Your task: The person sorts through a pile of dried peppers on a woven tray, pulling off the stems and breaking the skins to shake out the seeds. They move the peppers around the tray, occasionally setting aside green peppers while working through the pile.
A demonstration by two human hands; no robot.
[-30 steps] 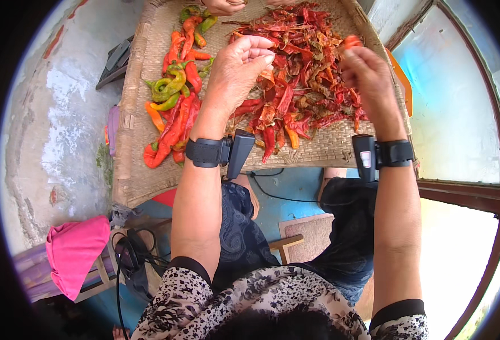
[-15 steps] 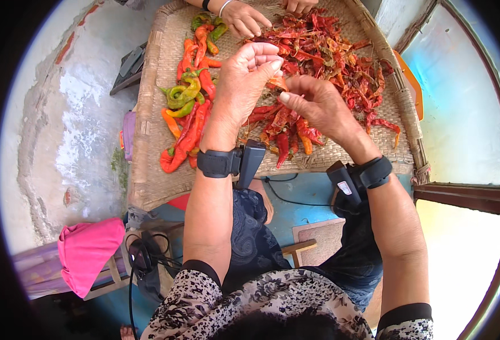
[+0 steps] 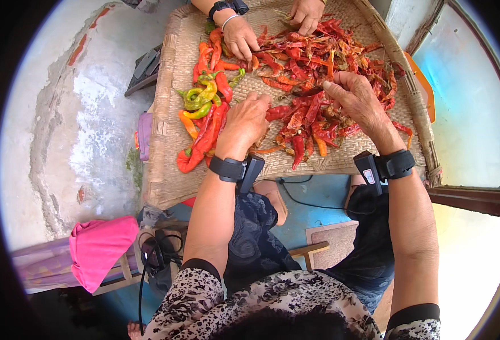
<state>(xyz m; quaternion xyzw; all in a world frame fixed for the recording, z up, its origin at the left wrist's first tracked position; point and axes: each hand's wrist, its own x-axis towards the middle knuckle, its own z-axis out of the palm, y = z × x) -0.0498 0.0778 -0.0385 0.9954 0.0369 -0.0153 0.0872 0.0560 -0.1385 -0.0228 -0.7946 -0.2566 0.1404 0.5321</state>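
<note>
A wide woven tray (image 3: 173, 136) holds fresh peppers (image 3: 204, 93) in red, green and orange on its left. Across its middle and right spreads a heap of dried red chili peppers (image 3: 301, 113). My left hand (image 3: 247, 122) is low between the two groups, fingers curled down; what they hold, if anything, is hidden. At the heap's right part, my right hand (image 3: 360, 99) pinches thumb and fingers on a dried chili pepper (image 3: 330, 65). Both my wrists wear black strapped devices.
At the tray's far side are another person's hands, one with a white bracelet (image 3: 240, 38) and one at the heap (image 3: 307, 14). A rough wall (image 3: 91, 113) stands left, a window (image 3: 465, 102) right. A pink cloth (image 3: 99, 249) hangs at lower left.
My hands were together over the heap with a chili piece between them; now they are apart, left lower, right farther right. The other person's hands reach farther into the tray.
</note>
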